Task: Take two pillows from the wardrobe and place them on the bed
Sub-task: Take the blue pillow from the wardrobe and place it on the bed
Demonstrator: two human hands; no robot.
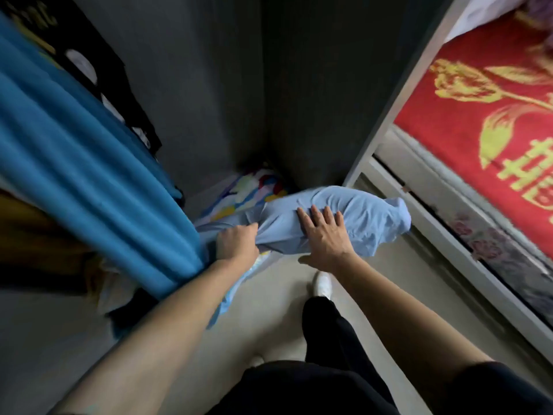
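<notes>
A light blue pillow (359, 217) lies low in the open wardrobe, its right end sticking out past the wardrobe frame. My left hand (238, 242) is clenched on the pillow's bunched left end. My right hand (324, 235) rests flat on the pillow's middle with fingers spread. Behind the blue pillow, in the wardrobe's back corner, lies a pillow with a colourful pattern (254, 187), partly hidden. The bed is not in view.
Blue cloth (89, 163) and dark garments hang at the left, brushing my left arm. A white wardrobe frame (380, 127) stands to the right, with a red and gold blanket (478, 115) on a shelf beyond it. My leg and white shoe (323, 284) stand on the pale floor below.
</notes>
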